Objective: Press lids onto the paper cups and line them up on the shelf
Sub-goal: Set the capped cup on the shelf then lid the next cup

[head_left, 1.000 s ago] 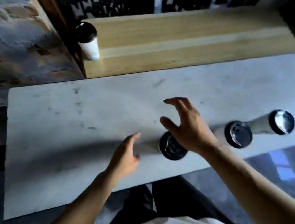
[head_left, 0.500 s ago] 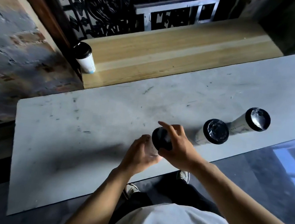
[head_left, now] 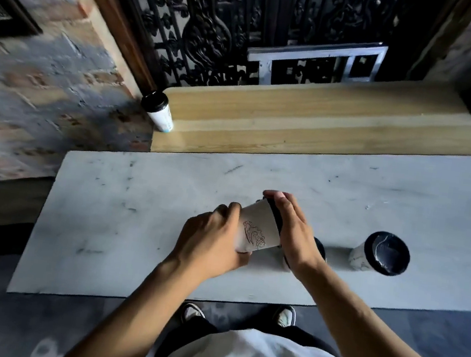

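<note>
Our left hand (head_left: pixel 214 242) grips the tilted white paper cup (head_left: pixel 254 229) above the grey stone bench (head_left: pixel 133 225), fingers wrapped around its base; our right hand (head_left: pixel 292 235) fingers clasp its black plastic lid (head_left: pixel 275 217).

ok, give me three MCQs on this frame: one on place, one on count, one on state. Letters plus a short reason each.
1. Where does the cup on the wooden shelf stand?
A. left end
B. middle
C. right end

2. How many lidded cups show in all?
A. two
B. four
C. six

3. How is the cup in the hands held?
A. upright on the table
B. tilted, lifted off the table
C. upside down on the shelf

Answers:
1 A: the shelf cup stands at the left end of the wooden shelf.
2 B: the held cup, one partly hidden behind the right hand, one on the table, one on the shelf.
3 B: the left hand grips its base, the right covers its black lid.
</note>
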The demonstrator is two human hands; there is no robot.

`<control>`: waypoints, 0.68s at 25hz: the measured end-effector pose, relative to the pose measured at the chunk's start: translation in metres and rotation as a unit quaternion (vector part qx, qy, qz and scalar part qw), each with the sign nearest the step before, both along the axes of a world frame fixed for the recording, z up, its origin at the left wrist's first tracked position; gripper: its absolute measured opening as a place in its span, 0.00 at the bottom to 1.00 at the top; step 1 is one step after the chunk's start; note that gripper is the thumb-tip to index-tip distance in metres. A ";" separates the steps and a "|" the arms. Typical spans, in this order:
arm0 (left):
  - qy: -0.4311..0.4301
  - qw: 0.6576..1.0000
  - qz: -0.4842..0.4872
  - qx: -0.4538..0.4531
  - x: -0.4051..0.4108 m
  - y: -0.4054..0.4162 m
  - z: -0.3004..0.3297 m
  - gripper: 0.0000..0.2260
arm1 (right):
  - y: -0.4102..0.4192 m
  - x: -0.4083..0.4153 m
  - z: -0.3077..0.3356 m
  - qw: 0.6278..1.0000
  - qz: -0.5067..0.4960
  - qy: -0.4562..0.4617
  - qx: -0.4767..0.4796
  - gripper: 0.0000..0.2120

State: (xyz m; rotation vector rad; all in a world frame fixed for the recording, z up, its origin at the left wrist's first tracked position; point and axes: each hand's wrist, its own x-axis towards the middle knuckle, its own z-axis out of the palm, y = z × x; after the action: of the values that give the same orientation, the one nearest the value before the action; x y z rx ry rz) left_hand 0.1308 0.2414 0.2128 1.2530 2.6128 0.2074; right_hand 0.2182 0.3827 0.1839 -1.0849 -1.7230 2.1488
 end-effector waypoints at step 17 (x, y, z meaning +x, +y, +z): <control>-0.188 0.967 0.124 0.122 -0.028 0.007 0.002 0.25 | 0.019 -0.046 0.003 0.993 0.032 0.062 -0.095 0.27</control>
State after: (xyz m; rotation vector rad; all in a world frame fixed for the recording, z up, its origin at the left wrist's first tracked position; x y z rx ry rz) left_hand 0.1028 0.2486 0.2148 0.8416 2.4476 0.7534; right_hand 0.1717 0.4012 0.1870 -0.9263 -1.5442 2.4049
